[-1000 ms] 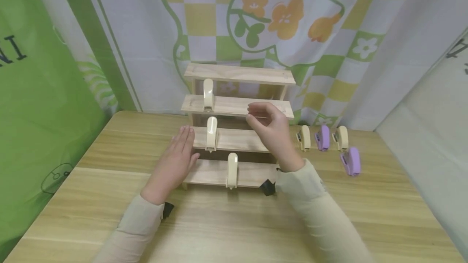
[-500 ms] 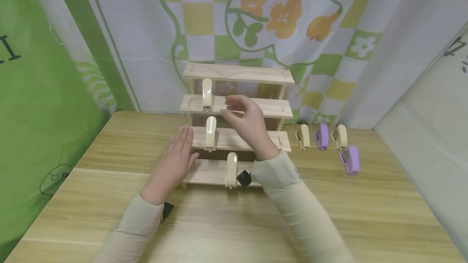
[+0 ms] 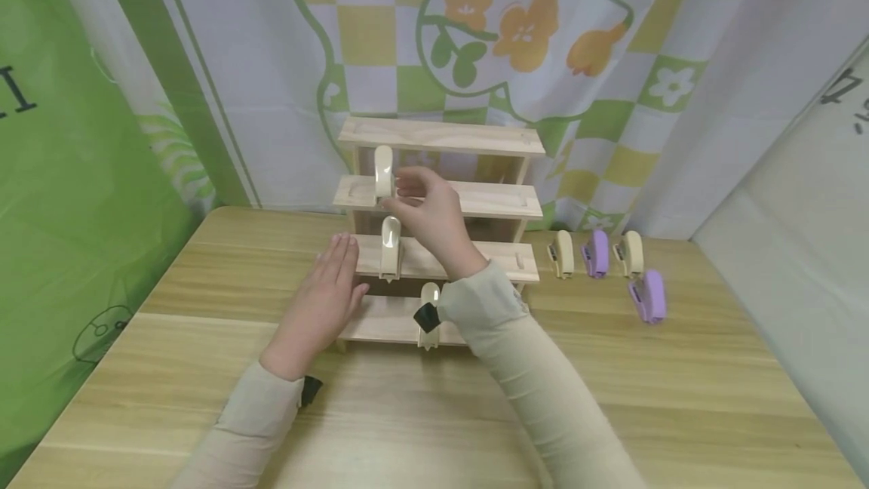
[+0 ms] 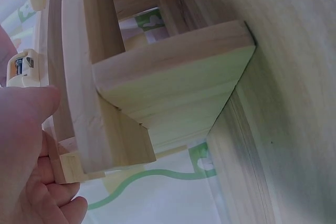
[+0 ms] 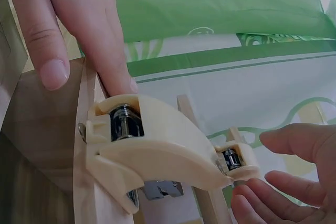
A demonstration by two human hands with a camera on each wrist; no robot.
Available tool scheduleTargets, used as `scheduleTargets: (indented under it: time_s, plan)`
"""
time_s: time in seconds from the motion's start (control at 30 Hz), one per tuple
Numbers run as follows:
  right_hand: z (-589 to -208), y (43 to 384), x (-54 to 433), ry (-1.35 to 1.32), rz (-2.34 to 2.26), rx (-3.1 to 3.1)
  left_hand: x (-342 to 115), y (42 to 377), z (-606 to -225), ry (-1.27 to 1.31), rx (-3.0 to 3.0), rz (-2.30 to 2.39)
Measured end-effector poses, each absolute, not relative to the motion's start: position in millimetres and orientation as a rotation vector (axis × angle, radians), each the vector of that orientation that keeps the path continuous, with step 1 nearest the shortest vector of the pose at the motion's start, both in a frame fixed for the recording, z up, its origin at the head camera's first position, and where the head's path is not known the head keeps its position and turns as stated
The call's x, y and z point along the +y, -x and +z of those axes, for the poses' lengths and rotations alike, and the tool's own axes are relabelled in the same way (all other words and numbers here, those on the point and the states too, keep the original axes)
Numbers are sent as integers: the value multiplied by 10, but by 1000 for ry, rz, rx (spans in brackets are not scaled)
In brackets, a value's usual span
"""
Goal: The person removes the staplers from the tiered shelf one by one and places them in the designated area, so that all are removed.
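- head view: right hand is up at the second tier of the stepped wooden rack, fingertips curled against the cream stapler standing there, near the rack's left end.
- left hand lies flat with straight fingers against the rack's left side, palm down on the wooden table, holding nothing.
- two more cream staplers sit on the lower tiers, one on the third and one on the bottom (partly hidden by the right sleeve).
- to the right of the rack, on the table: a loose group of staplers, two cream and two purple.
- left wrist view: left hand rests against the rack's end panel, fingers relaxed; a cream stapler peeks just beyond the fingers.
- right wrist view: right hand fingers touch the back end of the cream stapler on its shelf, one fingertip pressed on its hinge end; whether they fully clasp it, cannot tell.
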State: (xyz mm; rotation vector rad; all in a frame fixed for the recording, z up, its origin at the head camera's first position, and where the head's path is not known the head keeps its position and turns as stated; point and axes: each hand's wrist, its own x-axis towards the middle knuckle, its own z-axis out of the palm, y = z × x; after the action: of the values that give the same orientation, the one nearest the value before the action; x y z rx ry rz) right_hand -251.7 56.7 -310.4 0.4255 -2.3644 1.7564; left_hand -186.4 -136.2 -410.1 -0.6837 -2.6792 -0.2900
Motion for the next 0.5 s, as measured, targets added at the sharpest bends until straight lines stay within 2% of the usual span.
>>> scheduleTargets:
  time_s: [0.5]
  plan:
    - [-3122,2609,439,-346,1670,-2432,-1361,1885,-4109,687,-2666,-279]
